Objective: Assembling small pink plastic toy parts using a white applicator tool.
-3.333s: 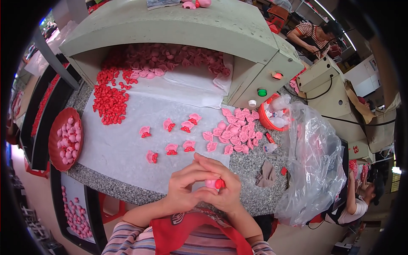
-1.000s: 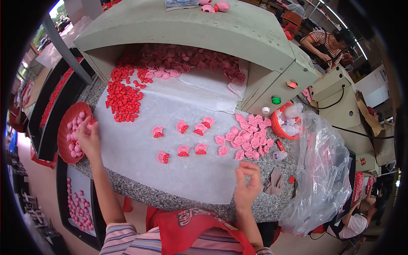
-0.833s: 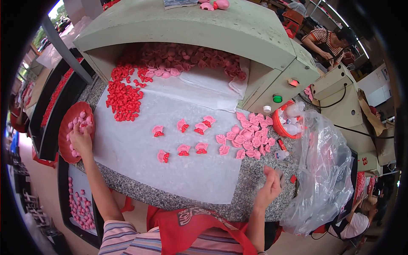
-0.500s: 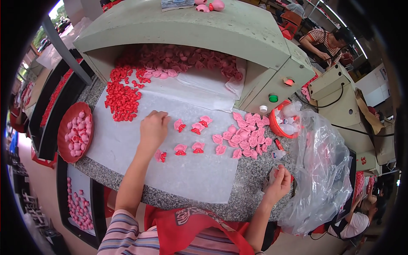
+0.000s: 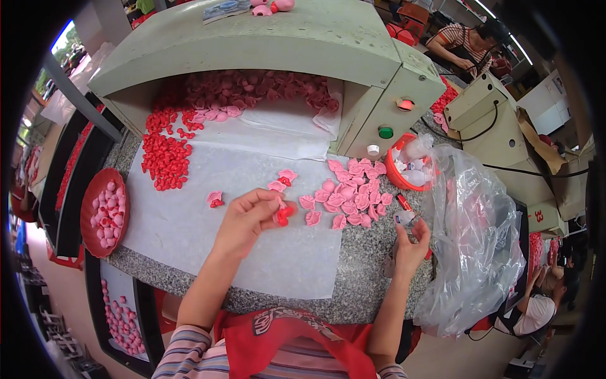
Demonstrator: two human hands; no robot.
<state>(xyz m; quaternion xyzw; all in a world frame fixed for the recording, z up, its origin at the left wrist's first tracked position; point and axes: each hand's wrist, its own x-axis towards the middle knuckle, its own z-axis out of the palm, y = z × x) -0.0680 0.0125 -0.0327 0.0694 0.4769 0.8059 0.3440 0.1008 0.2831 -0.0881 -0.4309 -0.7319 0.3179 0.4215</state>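
Note:
My left hand [image 5: 243, 221] is over the white sheet, its fingertips pinching a pink petal-like piece with a red bow-shaped part [image 5: 283, 215] on it. Two more pink-and-red pieces [image 5: 286, 177] lie just beyond that hand, and another [image 5: 215, 199] is to its left. Any pieces beneath the hand are hidden. Over the speckled counter at the right, my right hand [image 5: 411, 251] has its thumb and forefinger apart, close behind a small labelled bottle [image 5: 405, 218]. I cannot make out a firm hold on it. A red tube [image 5: 404, 203] lies just past the bottle.
Loose pink pieces [image 5: 347, 196] are heaped right of centre, red parts [image 5: 165, 161] at left. A red bowl [image 5: 88, 218] holds pink balls. Behind stands a pale green machine [image 5: 240, 47] with an opening. An orange basket [image 5: 394, 169] and clear plastic bag [image 5: 473, 252] flank the right.
My left hand has moved right and lifted a pink-and-red piece off the sheet. My right hand has gone forward toward the small bottle, its fingers spreading. The whole view has shifted slightly.

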